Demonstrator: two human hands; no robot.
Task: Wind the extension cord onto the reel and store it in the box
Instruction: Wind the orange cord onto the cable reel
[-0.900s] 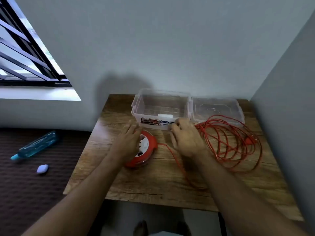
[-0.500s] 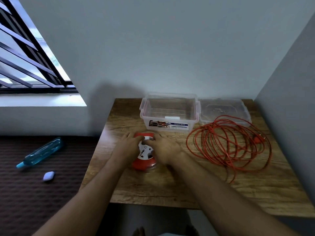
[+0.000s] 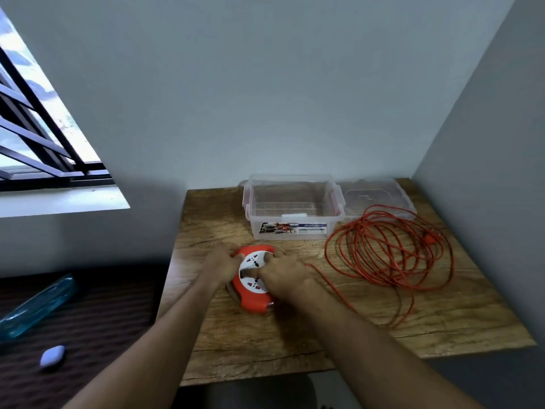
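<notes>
Head view: red reel (image 3: 256, 281) flat on the wooden table (image 3: 295, 349), near its left edge, just in front of the clear box (image 3: 293, 214). Left hand (image 3: 219, 265) curled round the reel's left rim; right hand (image 3: 284, 276) gripping its right side, fingers over the white socket face. Loose orange cord (image 3: 389, 255) heaped to the right, reaching toward the right edge. Lid (image 3: 380, 196) beside the box against the wall. Bare wood toward the near edge.

Dim, soft window light – warped edges
</notes>
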